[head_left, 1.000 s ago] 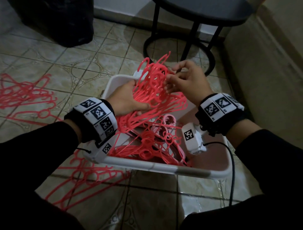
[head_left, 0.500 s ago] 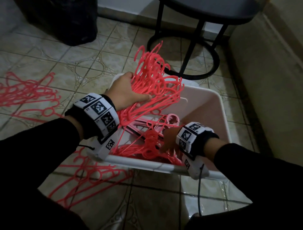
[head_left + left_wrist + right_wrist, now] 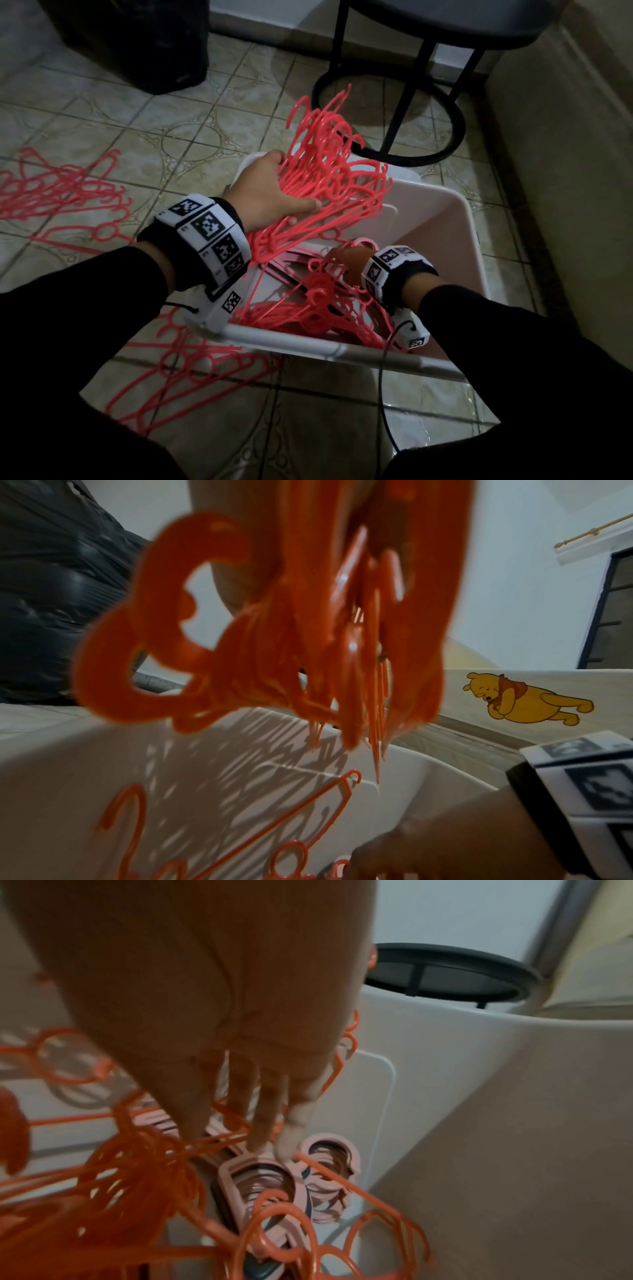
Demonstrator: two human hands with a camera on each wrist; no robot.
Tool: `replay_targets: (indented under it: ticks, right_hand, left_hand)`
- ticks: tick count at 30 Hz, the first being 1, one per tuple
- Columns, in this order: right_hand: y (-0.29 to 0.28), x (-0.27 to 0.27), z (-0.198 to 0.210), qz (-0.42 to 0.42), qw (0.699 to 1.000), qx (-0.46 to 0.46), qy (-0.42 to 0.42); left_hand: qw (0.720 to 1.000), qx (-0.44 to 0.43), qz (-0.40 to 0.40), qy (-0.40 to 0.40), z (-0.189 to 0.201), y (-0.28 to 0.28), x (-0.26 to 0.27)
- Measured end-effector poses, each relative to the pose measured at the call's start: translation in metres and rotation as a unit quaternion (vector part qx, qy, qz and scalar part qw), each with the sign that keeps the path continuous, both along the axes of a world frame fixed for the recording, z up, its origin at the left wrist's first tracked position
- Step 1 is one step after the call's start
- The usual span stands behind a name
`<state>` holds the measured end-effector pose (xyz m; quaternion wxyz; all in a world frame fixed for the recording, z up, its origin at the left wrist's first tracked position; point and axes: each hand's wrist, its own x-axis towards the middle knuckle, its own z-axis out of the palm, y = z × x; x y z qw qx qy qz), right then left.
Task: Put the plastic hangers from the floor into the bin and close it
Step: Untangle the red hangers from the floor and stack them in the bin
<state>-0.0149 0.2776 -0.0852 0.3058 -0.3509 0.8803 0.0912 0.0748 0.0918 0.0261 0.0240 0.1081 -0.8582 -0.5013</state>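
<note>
Left hand (image 3: 270, 195) grips a hanger bunch (image 3: 329, 178) over the bin (image 3: 459, 219), hooks up and away.
Right hand (image 3: 346, 262), fingers straight, reaches among hangers directly below; bunch drops straight down.

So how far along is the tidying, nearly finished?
Partway. Some hangers already lie in the bin. The left hand grips a bunch standing at the bin's edge, while the right hand reaches among those inside. Two piles on the floor remain to collect, and the bin is open, no lid in sight.
</note>
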Motion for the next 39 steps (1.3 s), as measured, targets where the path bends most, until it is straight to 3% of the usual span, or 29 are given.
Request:
replay_targets:
  ticks: [4,10,16,23,28,30,32,34,39]
  right_hand:
    - [-0.002,0.002,0.022,0.011,0.997,-0.055,0.045]
    - [0.027,-0.018,0.055,-0.059,0.989,-0.118,0.062]
    - [0.029,-0.003,0.063,0.039,0.988,-0.123,0.086]
    - [0.032,-0.001,0.07,0.045,0.976,-0.188,0.099]
    - [0.047,-0.015,0.098,0.012,0.959,-0.217,0.18]
    - [0.052,-0.025,0.11,-0.066,0.956,-0.232,0.166]
    - [0.055,-0.034,0.122,-0.154,0.93,-0.295,0.156]
    - [0.06,-0.042,0.132,-0.246,0.878,-0.381,0.151]
    - [0.077,-0.053,0.148,-0.463,0.676,-0.573,-0.005]
  left_hand:
    - [1.0,0.008,0.0,0.0,-0.001,-0.002,-0.001]
    - [1.0,0.008,0.002,0.009,-0.002,-0.003,-0.002]
    - [1.0,0.025,-0.002,0.007,0.0,-0.002,-0.001]
    - [1.0,0.019,-0.009,0.011,0.001,0.002,-0.001]
    - [1.0,0.013,-0.007,0.008,0.003,0.003,0.001]
    - [1.0,0.022,-0.006,0.012,0.003,0.003,0.002]
    - [0.999,0.032,-0.002,0.015,0.003,0.002,0.002]
    - [0.999,0.032,-0.002,0.012,0.001,0.002,0.002]
    - [0.999,0.032,0.007,0.001,-0.001,0.002,0.004]
